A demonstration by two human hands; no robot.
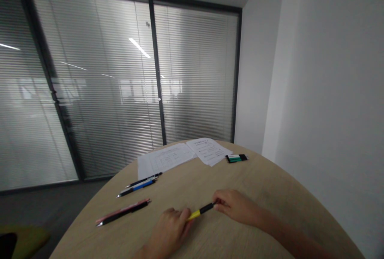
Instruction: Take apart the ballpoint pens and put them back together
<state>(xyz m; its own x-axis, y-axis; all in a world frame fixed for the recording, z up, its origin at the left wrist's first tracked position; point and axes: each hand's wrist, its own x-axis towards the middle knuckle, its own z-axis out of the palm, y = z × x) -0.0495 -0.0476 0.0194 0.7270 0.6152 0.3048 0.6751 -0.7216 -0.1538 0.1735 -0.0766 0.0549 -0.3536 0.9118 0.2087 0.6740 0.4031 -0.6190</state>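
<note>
A yellow and black pen (200, 212) is held between my two hands, low over the front of the round table. My left hand (172, 227) is closed around its yellow end. At the black end, the fingertips of my right hand (226, 203) pinch the tip. To the left of my hands lie a black pen and a pink pen (123, 212), side by side. Farther back, a blue pen (138, 188) rests beside a dark pen (144, 180).
Two printed sheets of paper (168, 158) lie toward the table's far edge. Right of them sits a small group of green, white and black items (237, 158), perhaps pens. Glass panels with blinds (105, 83) and a white wall (324, 91) stand beyond the table (255, 187).
</note>
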